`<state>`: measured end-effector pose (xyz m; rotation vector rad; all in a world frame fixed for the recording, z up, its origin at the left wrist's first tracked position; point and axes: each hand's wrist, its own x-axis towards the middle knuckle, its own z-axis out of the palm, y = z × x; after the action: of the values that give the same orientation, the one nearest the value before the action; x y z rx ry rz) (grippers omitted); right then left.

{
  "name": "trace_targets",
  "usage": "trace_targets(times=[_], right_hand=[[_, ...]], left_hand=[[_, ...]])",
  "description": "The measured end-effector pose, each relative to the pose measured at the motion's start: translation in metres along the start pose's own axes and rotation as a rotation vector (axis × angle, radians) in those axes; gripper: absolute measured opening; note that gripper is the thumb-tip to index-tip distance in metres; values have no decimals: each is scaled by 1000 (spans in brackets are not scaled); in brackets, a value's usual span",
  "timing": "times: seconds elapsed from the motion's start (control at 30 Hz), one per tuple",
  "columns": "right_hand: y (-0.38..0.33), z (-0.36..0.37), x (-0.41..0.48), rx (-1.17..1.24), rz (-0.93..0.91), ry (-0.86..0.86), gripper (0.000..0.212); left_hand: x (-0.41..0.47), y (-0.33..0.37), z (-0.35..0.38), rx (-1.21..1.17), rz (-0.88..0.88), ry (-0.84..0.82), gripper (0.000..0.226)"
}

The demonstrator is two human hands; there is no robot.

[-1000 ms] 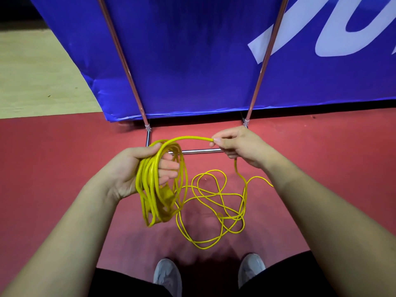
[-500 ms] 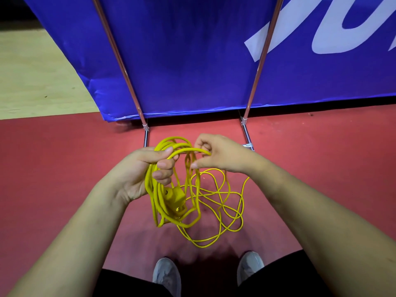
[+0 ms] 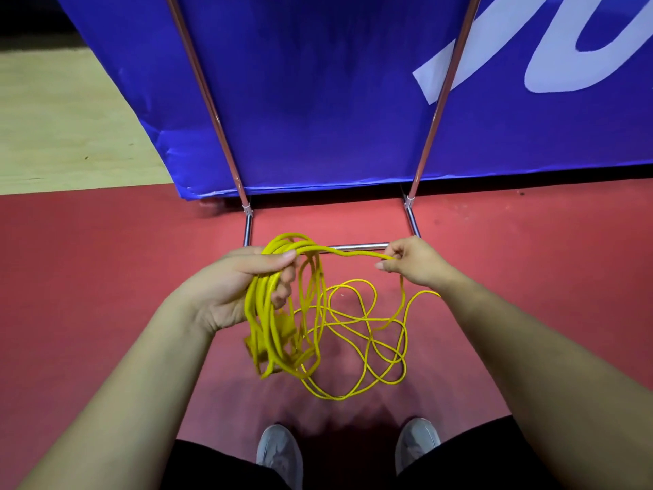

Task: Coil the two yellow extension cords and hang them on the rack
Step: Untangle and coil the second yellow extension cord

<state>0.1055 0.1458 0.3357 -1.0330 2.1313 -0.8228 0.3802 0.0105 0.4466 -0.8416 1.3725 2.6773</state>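
The red floor point(image 3: 106, 277) carries the rack's chrome base bar point(image 3: 357, 247), which lies flat on it. A short tube runs back from each end of the bar to the foot of an upright. Just in front of the bar, loose loops of yellow cord point(image 3: 339, 397) sprawl tangled on the red. Well in front of the bar, past the loops, stand two grey shoes point(image 3: 279, 450). Behind the bar and to its left, the red meets pale wood flooring point(image 3: 70, 129).

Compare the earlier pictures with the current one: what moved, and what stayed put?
The right hand slid away from the left hand to the right, pinching the cord and stretching a fresh length. The left hand keeps gripping the coil; loose loops still lie on the floor before the rack.
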Motion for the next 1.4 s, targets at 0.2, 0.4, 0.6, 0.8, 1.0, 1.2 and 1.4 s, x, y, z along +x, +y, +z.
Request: trace_targets(times=[0.2, 0.4, 0.6, 0.8, 1.0, 1.2, 1.4], right_hand=[[17, 12, 6, -73, 76, -2, 34], [27, 18, 0, 82, 240, -53, 21], [-25, 12, 3, -54, 77, -12, 17], [-120, -11, -41, -229, -97, -731, 7], [-134, -12, -42, 431, -274, -436, 4], [-79, -16, -25, 414, -160, -231, 7], [-59, -15, -17, 576, -144, -123, 11]], left_hand=[[3, 6, -6, -327, 201, -51, 24], [-5, 21, -7, -570, 343, 54, 11], [6, 15, -2, -168, 258, 353, 16], [7, 8, -7, -27, 207, 333, 15], [2, -2, 17, 123, 125, 152, 17], [6, 7, 14, -162, 107, 119, 14], [8, 5, 11, -30, 17, 195, 14]])
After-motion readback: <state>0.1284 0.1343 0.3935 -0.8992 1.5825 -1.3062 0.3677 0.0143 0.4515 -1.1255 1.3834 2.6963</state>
